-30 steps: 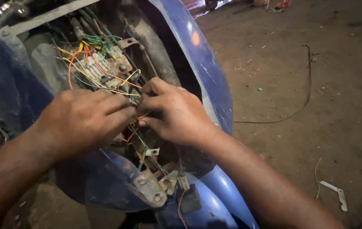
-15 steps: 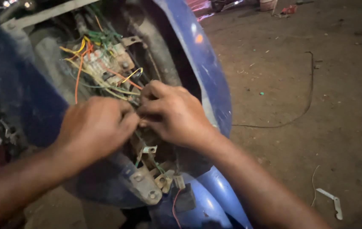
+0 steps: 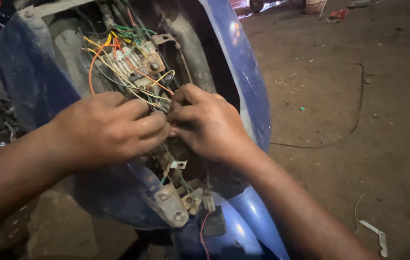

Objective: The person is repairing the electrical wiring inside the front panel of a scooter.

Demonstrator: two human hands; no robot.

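Inside the opened front of a blue plastic scooter body panel (image 3: 243, 82), a tangle of thin yellow, orange and green insulated wires (image 3: 128, 72) is spreading from a small pale metal component block (image 3: 140, 62) down toward the two hands. The left hand (image 3: 106, 127) is curling closed, knuckles up, its fingertips pinching the lower ends of the wire bundle; the right hand (image 3: 209, 120) is likewise closing around the same strands, and the fingertips of both are meeting just below the block. The wiring is lying exposed with the cover off, and loose strands are hanging unbundled, so the work appears only partly done; whether any joint is finished cannot be told. A rusty grey metal bracket (image 3: 171, 204) is jutting out below. The scooter is standing on a bare, dusty brown ground (image 3: 359, 72), where a thin dark stray cable (image 3: 354, 123) and a small pale metal strip (image 3: 375, 236) are lying.
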